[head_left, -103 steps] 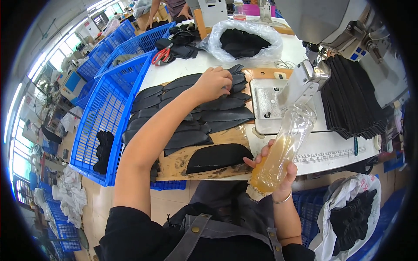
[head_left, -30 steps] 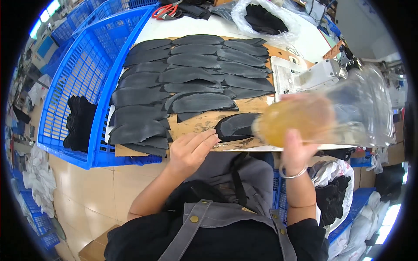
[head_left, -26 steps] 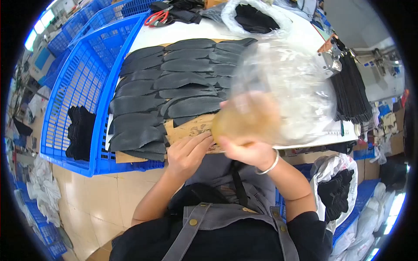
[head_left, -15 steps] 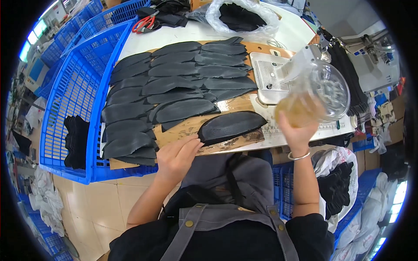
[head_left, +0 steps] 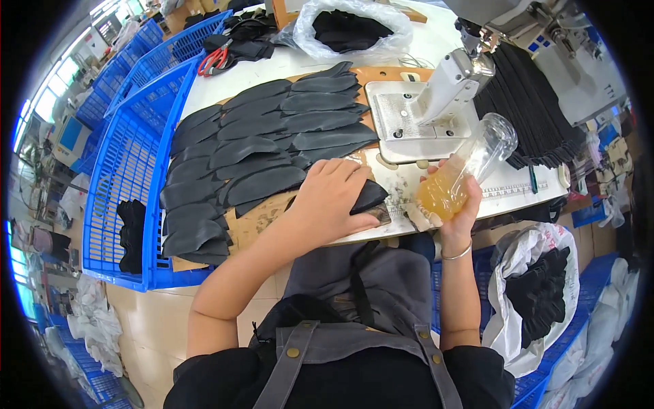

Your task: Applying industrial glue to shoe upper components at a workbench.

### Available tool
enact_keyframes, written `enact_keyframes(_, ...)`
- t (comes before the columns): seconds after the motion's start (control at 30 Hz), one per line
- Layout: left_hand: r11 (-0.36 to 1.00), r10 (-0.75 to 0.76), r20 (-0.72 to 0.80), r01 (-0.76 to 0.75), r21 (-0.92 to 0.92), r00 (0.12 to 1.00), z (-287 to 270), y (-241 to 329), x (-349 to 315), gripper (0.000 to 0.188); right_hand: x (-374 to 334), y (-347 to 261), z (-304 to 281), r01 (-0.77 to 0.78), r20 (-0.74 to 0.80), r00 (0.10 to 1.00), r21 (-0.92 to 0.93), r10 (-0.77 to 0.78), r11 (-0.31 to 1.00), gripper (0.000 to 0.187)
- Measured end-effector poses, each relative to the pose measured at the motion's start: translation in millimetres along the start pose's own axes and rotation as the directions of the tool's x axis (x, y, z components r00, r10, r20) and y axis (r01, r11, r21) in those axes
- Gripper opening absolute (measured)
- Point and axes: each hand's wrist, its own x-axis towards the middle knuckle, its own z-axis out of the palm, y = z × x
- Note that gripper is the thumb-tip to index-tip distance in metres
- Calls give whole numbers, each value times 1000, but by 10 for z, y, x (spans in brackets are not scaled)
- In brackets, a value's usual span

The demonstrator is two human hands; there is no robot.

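Note:
My left hand (head_left: 329,198) lies over a dark curved piece (head_left: 370,195), fingers stretched out and thumb apart. It hides most of that piece, whose right end shows beyond the fingers. My right hand (head_left: 461,208) is wrapped round a clear plastic bottle (head_left: 449,184) holding amber liquid. The bottle is tilted, its base up and to the right, and its pale, crusted tip (head_left: 424,217) points down near the table's front edge. Left of my hands, overlapping rows of similar black curved pieces (head_left: 252,129) cover a brown board (head_left: 262,210).
A white sewing machine arm (head_left: 446,85) and metal plate (head_left: 383,109) stand behind the bottle. Stacked black strips (head_left: 524,102) lie to the right. A blue crate (head_left: 112,225) flanks the table's left. Red-handled scissors (head_left: 214,61) and a plastic bag (head_left: 306,33) sit at the back.
My left hand has moved right, from the curved piece's left end to over it. The bottle has swung upright-tilted, tip nearer the front edge. The whole view has shifted slightly.

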Motion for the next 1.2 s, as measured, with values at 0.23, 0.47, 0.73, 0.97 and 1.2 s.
enact_keyframes(0.23, 998, -57, 90, 59, -23, 994, -43, -70, 123, 42, 27, -40, -80, -79, 135, 988, 8, 78, 997, 59)
enact_keyframes(0.47, 954, -162, 35, 166, -251, 986, 7, -169, 112, 26, -147, 0, 207, -196, 299, 948, 268, 112, 943, 73)
enact_keyframes(0.73, 835, -375, -165, 255, -488, 912, -176, -306, -97, 19, -155, 183, 391, -311, 401, 884, 119, 241, 943, 74)
enact_keyframes(0.97, 708, -625, -519, 144, -691, 583, -958, -464, -434, 14, -82, 240, 276, -364, 416, 867, 157, 273, 918, 71)
enact_keyframes(1.2, 948, -302, -616, 298, -113, 728, -657, -549, 211, 15, -82, 256, 280, -389, 437, 865, 277, 246, 879, 69)
